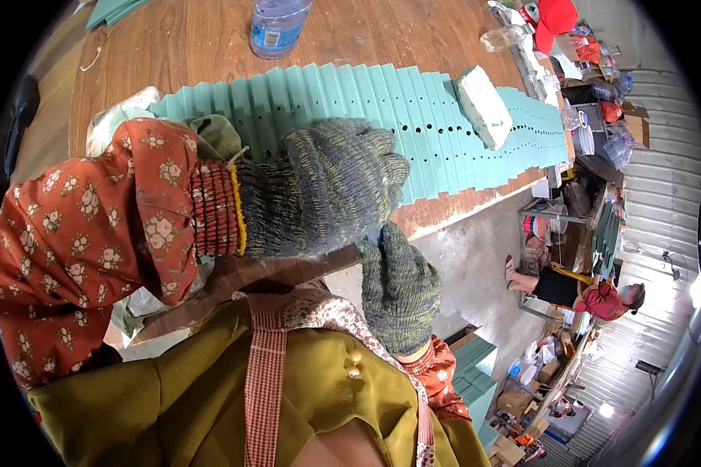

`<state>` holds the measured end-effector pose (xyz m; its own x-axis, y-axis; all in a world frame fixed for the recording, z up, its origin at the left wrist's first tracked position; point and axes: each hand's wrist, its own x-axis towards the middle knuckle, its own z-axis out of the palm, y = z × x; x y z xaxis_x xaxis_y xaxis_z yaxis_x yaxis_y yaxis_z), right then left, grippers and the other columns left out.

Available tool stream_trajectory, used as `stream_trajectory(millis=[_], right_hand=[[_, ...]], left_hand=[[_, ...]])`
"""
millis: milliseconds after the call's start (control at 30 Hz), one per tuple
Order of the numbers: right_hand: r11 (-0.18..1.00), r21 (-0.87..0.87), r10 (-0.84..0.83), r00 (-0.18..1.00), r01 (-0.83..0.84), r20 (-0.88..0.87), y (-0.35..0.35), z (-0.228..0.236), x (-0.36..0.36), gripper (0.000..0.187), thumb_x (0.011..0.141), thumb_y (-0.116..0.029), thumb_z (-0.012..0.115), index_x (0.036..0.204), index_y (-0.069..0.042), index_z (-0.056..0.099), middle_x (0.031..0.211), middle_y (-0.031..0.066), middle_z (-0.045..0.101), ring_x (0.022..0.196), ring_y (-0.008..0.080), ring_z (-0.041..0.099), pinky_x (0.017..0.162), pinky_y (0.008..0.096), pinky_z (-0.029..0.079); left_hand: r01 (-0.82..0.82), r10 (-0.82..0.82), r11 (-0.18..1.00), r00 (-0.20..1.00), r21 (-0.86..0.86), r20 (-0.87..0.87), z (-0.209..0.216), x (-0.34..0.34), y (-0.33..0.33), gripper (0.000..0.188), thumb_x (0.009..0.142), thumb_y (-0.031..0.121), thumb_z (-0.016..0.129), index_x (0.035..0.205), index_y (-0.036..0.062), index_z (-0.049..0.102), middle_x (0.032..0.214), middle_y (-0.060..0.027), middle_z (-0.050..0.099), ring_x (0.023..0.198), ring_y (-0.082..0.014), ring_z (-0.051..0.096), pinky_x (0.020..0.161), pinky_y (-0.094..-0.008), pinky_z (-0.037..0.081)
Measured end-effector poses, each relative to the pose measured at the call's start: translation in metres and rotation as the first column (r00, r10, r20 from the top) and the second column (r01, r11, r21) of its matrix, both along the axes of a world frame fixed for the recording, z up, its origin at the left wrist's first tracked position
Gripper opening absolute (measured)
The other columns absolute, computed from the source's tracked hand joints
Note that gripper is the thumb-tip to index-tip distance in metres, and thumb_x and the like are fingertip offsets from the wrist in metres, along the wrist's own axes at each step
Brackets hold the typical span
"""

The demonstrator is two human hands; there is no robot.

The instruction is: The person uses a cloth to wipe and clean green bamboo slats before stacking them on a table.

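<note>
Both hands wear dark grey-green knitted gloves. My left hand reaches across the near side of a fanned row of overlapping pale green strips with small holes. Its fingers are curled together, and whatever they grip is hidden under the glove. Just below and to the right, my right hand points up toward the left fingertips, where the two gloves meet. The right fingers are pressed together, their tips partly behind the left hand. A rough white block lies on top of the strips further right.
The strips lie on a brown wooden table, with a clear plastic bottle behind them. More green strips are stacked at the lower right. A person sits across the floor, near cluttered shelves and a red cap.
</note>
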<state>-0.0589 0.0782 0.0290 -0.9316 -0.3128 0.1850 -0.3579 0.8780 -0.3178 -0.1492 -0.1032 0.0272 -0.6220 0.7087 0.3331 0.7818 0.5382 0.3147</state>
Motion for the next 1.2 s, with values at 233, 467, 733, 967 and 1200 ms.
stream_trajectory(millis=[233, 467, 733, 967, 1200], right_hand=[[0.999, 0.041, -0.032, 0.999, 0.033, -0.021, -0.004, 0.001, 0.0, 0.03, 0.087, -0.013, 0.065, 0.112, 0.003, 0.061, 0.089, 0.022, 0.067, 0.075, 0.0361, 0.067, 0.066, 0.04, 0.053], [0.999, 0.002, -0.054, 0.999, 0.054, -0.008, -0.004, -0.002, 0.003, 0.032, 0.086, -0.013, 0.066, 0.113, 0.004, 0.06, 0.087, 0.0238, 0.066, 0.074, 0.0371, 0.067, 0.065, 0.0405, 0.053], [0.996, -0.049, -0.071, 0.997, 0.07, -0.029, -0.006, -0.006, 0.004, 0.034, 0.086, -0.015, 0.067, 0.113, 0.003, 0.061, 0.084, 0.0224, 0.066, 0.072, 0.0356, 0.067, 0.064, 0.0406, 0.053], [0.99, -0.037, -0.142, 0.988, 0.14, -0.064, -0.013, -0.006, 0.002, 0.034, 0.086, -0.016, 0.067, 0.116, 0.001, 0.061, 0.081, 0.0213, 0.065, 0.069, 0.0334, 0.066, 0.061, 0.0403, 0.052], [0.994, -0.013, -0.107, 0.994, 0.107, 0.003, 0.001, -0.008, 0.006, 0.039, 0.087, -0.014, 0.065, 0.123, -0.001, 0.058, 0.077, 0.0198, 0.064, 0.065, 0.0333, 0.064, 0.058, 0.0412, 0.05]], left_hand=[[-0.061, 0.061, 0.998, 0.997, 0.011, 0.038, -0.004, 0.001, 0.002, 0.036, 0.077, 0.025, 0.063, 0.106, 0.0029, 0.065, 0.107, -0.0155, 0.064, 0.101, -0.0316, 0.06, 0.091, -0.0438, 0.049], [-0.062, 0.06, 0.997, 0.997, 0.037, 0.05, -0.006, 0.001, 0.0, 0.036, 0.078, 0.024, 0.062, 0.108, 0.0032, 0.065, 0.109, -0.0144, 0.064, 0.103, -0.0316, 0.06, 0.093, -0.0443, 0.048], [0.062, -0.062, 0.997, 0.998, -0.054, 0.0, -0.004, 0.0, -0.001, 0.039, 0.08, 0.025, 0.062, 0.112, 0.0037, 0.064, 0.117, -0.015, 0.062, 0.111, -0.0316, 0.057, 0.098, -0.0461, 0.045], [0.003, 0.018, 0.995, 0.977, 0.099, -0.211, -0.013, 0.003, 0.0, 0.022, 0.073, 0.02, 0.063, 0.085, 0.0016, 0.065, 0.089, -0.0109, 0.061, 0.088, -0.0261, 0.057, 0.073, -0.0411, 0.049], [0.018, -0.001, 0.992, 0.991, -0.123, 0.137, -0.008, 0.0, 0.0, 0.042, 0.083, 0.031, 0.061, 0.116, 0.0042, 0.063, 0.119, -0.0145, 0.06, 0.114, -0.032, 0.055, 0.101, -0.0492, 0.041]])
